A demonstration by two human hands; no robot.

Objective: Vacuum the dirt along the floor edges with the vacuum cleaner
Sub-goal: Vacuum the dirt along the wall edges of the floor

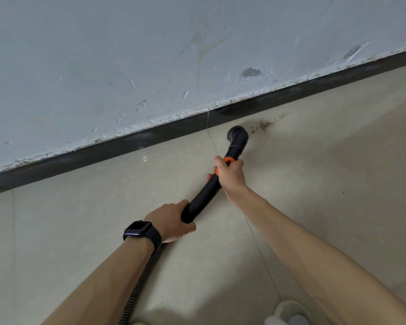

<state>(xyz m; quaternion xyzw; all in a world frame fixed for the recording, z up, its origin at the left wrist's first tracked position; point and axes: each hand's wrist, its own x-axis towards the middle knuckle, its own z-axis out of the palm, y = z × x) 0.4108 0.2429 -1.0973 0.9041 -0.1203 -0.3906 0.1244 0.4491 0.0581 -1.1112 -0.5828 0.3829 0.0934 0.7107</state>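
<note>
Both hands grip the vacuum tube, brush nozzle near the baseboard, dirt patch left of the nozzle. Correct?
No. The head view shows the dirt patch right of the brush nozzle, not left. The rest stands: left hand and right hand grip the vacuum tube, nozzle near the baseboard.

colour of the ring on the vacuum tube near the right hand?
Orange; the ring sits on the black tube, at the right hand. Head view.

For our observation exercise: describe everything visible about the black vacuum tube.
The vacuum tube is black, plastic-looking, curved. Its brush nozzle meets the floor near the skirting, left of brown dirt. An orange collar sits behind the nozzle; a ribbed hose trails behind. The right hand grips at the collar, the left hand its rear end.
</note>
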